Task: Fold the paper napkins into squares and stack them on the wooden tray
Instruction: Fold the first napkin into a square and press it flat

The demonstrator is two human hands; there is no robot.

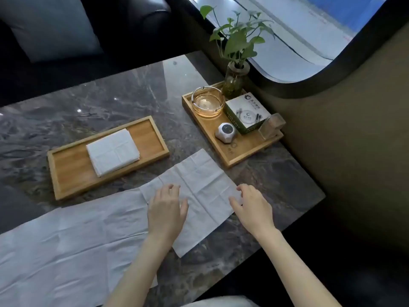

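The scene is dim, daylight comes from the window [321, 29] at the upper right and makes pale glare on the tabletop [172, 69], while edges look curved and the whole picture slightly soft.

Table [124, 100]: polished grey marble, glossy and reflective. Tray [66, 165]: light wood, smooth, matt. Napkins [199, 185]: thin white paper, matt, creased. Ashtray [208, 103]: clear amber glass, glossy.
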